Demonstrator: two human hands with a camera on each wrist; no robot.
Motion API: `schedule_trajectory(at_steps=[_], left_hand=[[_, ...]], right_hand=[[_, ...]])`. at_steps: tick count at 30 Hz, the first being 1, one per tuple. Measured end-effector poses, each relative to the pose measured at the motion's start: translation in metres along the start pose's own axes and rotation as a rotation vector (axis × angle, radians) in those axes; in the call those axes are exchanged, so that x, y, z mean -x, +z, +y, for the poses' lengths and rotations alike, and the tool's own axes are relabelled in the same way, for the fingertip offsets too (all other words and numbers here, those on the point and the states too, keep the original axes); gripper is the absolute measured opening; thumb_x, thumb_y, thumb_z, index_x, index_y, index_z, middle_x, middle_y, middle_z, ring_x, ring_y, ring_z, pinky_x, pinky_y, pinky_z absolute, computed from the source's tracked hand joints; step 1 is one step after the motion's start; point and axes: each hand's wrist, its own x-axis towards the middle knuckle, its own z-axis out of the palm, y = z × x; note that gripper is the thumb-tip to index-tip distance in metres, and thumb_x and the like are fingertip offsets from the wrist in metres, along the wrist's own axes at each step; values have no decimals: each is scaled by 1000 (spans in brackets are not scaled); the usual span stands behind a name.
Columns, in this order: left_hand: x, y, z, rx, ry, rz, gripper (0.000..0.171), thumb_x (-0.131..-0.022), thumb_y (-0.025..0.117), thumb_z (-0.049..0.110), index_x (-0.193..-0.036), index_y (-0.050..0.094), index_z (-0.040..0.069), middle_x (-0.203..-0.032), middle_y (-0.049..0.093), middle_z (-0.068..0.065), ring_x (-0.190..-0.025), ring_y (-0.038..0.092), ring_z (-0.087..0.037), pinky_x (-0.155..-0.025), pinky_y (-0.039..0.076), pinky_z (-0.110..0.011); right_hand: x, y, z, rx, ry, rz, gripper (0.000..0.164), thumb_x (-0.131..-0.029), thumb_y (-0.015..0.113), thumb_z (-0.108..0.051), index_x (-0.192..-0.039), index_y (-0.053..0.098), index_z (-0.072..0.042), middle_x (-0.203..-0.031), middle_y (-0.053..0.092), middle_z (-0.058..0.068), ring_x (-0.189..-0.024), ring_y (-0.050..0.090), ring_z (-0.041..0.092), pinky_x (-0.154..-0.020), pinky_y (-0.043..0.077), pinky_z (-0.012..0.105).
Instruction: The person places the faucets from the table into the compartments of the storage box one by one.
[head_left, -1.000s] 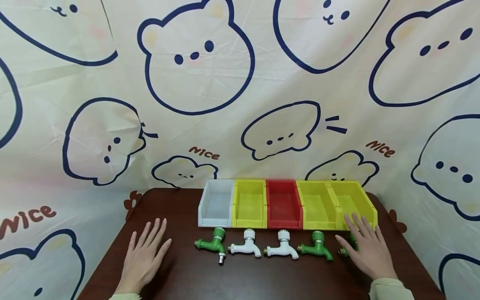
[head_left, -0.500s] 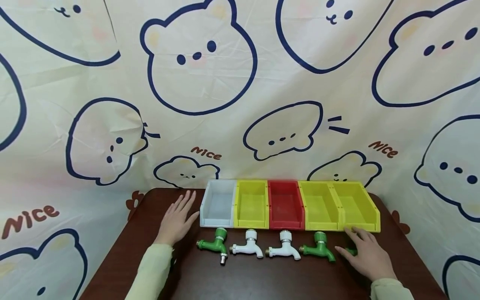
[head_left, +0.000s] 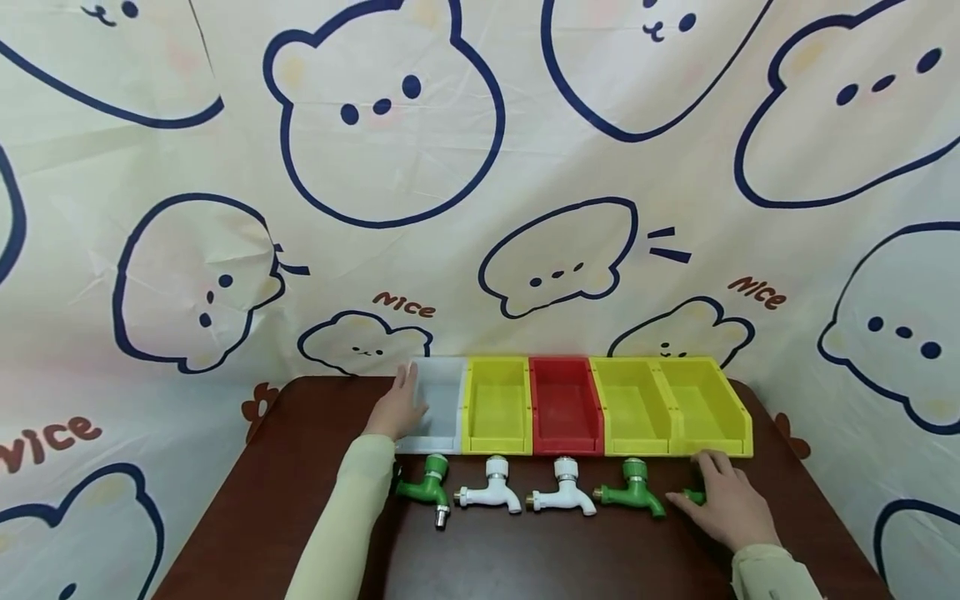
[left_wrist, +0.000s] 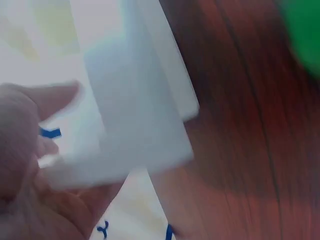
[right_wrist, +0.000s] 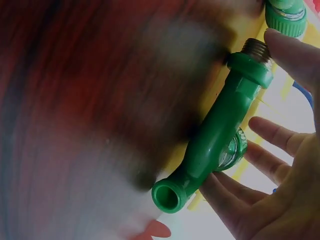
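Your right hand (head_left: 729, 504): fingers spread wide about green tap (right_wrist: 212, 132), firm hold not shown; tap on or just above counter (head_left: 465, 558), before rightmost yellow bin (head_left: 703, 396). Left hand (head_left: 393, 410): fingers extended at left wall of grey bin (head_left: 442, 400), contact unclear. Risks: tap rolling, should you press off-centre; adjoining yellow bin (head_left: 497, 404) dragged, should you pull grey one

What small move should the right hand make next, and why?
Probably the right hand should close round the nearest green tap: the thumb is at the threaded end and the fingers lie spread near the handle, not curled round the tap.
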Motion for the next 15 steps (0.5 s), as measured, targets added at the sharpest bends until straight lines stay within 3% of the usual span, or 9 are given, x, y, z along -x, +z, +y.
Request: schedule_trajectory(at_steps=[2, 5, 10, 15], left_hand=[[0, 4, 0, -14, -8, -21, 84, -101, 59, 1, -167, 7, 4, -172, 2, -27, -92, 70, -40, -80, 56, -46], [1, 8, -2, -32, -8, -14, 88, -96, 51, -18, -166, 3, 2, -171, 2, -29, -60, 59, -29, -61, 48, -39], [0, 10, 0, -5, -7, 18, 89, -94, 52, -21, -166, 6, 3, -168, 15, -31, -60, 55, -27, -64, 48, -39], [0, 10, 3, 14, -35, 6, 88, -96, 53, -16, -167, 6, 5, -162, 26, -31, -68, 57, -30, -68, 49, -42]], right_hand=[[0, 2, 0, -4, -2, -15, 87, -83, 77, -63, -134, 55, 4, -138, 47, 30, -112, 54, 53, -80, 51, 65], [-1, 2, 0, -20, 2, -38, 93, -84, 75, -64, -140, 51, 7, -143, 42, 32, -116, 51, 56, -85, 49, 66], [0, 1, 3, -49, 20, -46, 100, -85, 73, -67, -147, 45, 5, -148, 34, 35, -116, 53, 58, -86, 49, 68], [2, 0, 5, -80, 48, -60, 103, -84, 73, -68, -151, 40, 3, -146, 25, 38, -101, 60, 55, -79, 51, 66]])
